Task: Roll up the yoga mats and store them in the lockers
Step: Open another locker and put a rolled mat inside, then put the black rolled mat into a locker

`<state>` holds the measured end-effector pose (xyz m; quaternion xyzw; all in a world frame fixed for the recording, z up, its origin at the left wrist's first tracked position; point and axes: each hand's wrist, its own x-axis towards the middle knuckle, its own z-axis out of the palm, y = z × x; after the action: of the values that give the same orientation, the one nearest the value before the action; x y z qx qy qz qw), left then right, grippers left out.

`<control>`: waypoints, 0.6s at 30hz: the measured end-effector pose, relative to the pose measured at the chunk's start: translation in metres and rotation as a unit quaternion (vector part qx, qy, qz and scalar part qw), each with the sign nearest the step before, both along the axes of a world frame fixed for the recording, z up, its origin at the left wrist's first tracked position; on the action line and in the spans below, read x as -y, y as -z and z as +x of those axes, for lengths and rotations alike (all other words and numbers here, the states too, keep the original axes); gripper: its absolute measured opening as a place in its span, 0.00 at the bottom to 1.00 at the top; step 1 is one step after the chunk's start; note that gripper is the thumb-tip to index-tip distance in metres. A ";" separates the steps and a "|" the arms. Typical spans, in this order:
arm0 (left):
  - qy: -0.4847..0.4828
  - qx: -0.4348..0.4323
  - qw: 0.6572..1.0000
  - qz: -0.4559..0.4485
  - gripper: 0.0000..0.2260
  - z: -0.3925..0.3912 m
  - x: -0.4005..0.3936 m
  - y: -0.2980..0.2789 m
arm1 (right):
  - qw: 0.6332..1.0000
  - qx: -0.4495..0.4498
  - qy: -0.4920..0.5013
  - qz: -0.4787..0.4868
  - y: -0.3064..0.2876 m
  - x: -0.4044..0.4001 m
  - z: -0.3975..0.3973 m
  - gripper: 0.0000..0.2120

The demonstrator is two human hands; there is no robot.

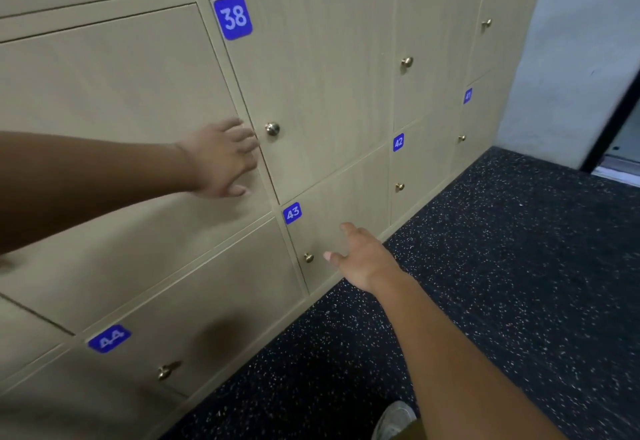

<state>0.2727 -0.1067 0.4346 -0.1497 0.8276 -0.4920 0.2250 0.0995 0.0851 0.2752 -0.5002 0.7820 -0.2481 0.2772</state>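
Note:
A wall of beige wooden lockers fills the view, with blue number tags and small metal knobs. My left hand (pixel 221 159) lies flat, fingers straight, on the right edge of the door left of locker 38 (pixel 311 69), close to that locker's knob (pixel 272 128). My right hand (pixel 360 256) reaches low with fingers spread toward locker 43 (pixel 339 197), its thumb a little right of the knob (pixel 308 257) and not touching it. All locker doors in view are closed. No yoga mat is in view.
Lockers 39 (pixel 429 41), 42 (pixel 415 169) and 44 (pixel 194 304) surround them. Dark speckled rubber floor (pixel 502 284) runs along the locker base. My shoe (pixel 394 419) shows at the bottom. A pale wall (pixel 571 59) and a dark door frame (pixel 613 121) stand at the right.

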 end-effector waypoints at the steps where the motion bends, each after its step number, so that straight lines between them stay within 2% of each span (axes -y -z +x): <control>1: 0.010 -0.018 1.000 0.024 0.31 0.009 -0.003 0.003 | 1.000 -0.003 -0.004 -0.001 -0.001 0.001 0.004 0.31; 10: -0.133 -0.162 0.962 0.175 0.37 0.165 -0.051 0.033 | 0.997 -0.014 -0.078 -0.009 -0.012 0.004 0.057 0.31; 14: -0.255 -0.227 0.911 0.231 0.38 0.242 -0.084 0.055 | 0.994 -0.017 -0.106 -0.003 -0.008 -0.002 0.073 0.31; 18: -0.403 -0.183 0.863 0.244 0.33 0.321 -0.114 0.072 | 0.992 -0.003 -0.128 0.017 -0.003 -0.007 0.087 0.33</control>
<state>0.5933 0.0074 0.3623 -0.4973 0.8153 -0.1044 0.2775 0.1869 0.0924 0.2783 -0.5918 0.7166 -0.1957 0.3129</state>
